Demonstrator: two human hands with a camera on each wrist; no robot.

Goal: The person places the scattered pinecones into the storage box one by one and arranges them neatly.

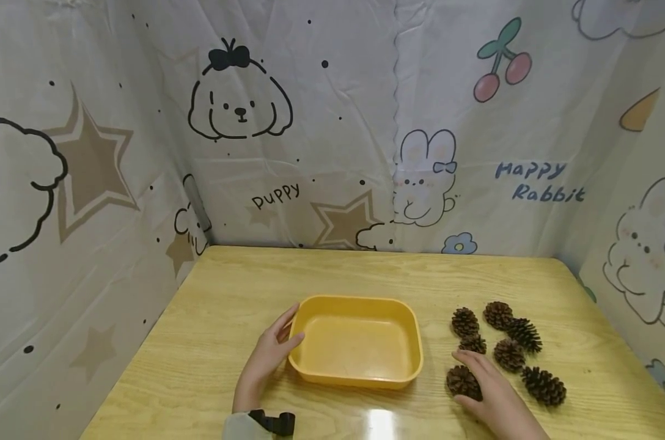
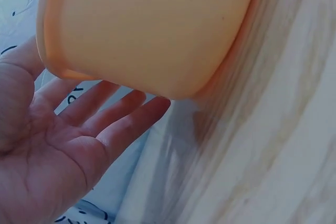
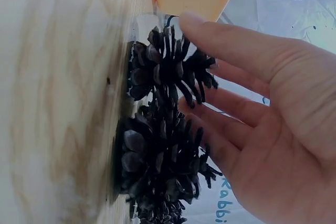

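A yellow rectangular plastic tub (image 1: 354, 348) stands on the table with nothing inside. At its left end is my left hand (image 1: 272, 348), thumb over the rim and fingers along the outer wall. The left wrist view shows those fingers (image 2: 126, 114) reaching against the tub's side. Right of the tub, my right hand (image 1: 494, 391) is spread around the nearest pine cone (image 1: 462, 382). In the right wrist view, the thumb (image 3: 226, 35) passes beside that cone (image 3: 168, 66), with the other fingers on its far side; whether they touch it is unclear.
Several more brown pine cones lie close behind and right of the right hand, among them one at the far right (image 1: 544, 386) and one at the back (image 1: 498, 315). A printed cloth (image 1: 310, 159) encloses the wooden table (image 1: 244, 275) at the back and sides.
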